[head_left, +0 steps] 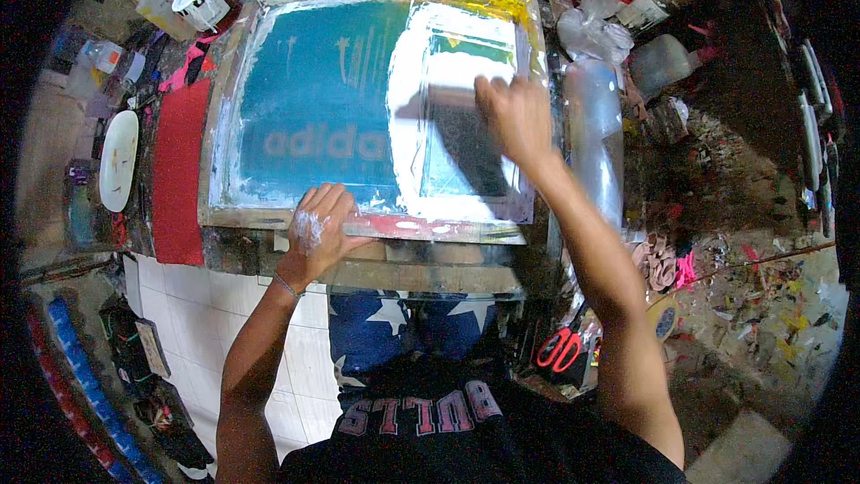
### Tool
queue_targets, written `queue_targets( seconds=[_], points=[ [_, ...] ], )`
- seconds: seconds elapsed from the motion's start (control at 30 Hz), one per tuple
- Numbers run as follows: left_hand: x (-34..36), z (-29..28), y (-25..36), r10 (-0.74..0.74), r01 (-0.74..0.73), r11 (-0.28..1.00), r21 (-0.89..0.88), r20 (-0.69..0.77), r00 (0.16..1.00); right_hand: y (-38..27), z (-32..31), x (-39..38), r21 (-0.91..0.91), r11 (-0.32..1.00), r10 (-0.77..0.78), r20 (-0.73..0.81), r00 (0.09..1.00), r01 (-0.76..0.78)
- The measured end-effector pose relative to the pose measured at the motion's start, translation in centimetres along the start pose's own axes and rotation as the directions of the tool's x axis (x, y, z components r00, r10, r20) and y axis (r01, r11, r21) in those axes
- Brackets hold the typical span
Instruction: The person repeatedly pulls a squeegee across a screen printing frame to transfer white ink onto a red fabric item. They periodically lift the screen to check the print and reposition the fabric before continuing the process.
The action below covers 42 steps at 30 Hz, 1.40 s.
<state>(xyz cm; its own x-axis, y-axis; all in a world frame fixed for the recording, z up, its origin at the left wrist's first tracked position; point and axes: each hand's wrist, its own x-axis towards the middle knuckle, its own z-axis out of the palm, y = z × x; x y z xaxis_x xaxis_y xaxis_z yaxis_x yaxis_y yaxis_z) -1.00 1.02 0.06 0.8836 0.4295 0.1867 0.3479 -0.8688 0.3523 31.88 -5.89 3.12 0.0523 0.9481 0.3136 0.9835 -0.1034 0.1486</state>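
1. Left hand (321,218), in the head view, is laid on the near edge of the framed screen (305,81), fingers set close together, thumb spread to the right; its back is smeared white.
2. Right hand (517,116) is seen over the screen's right part, fingers curled; whether anything is pinched cannot be made out.
3. Most of the framed screen's teal area is stretched beyond the left hand and left of the right one.
4. Just left, a red strip (179,175) is laid.
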Motion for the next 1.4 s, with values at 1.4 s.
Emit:
queue_targets(
  seconds=[1.4],
  points=[
    [-0.2,0.3,-0.3,0.017,-0.017,1.0,0.017,-0.044,0.999,7.1,0.6,10.6,0.093,0.996,-0.022,0.075,0.997,0.015]
  ],
)
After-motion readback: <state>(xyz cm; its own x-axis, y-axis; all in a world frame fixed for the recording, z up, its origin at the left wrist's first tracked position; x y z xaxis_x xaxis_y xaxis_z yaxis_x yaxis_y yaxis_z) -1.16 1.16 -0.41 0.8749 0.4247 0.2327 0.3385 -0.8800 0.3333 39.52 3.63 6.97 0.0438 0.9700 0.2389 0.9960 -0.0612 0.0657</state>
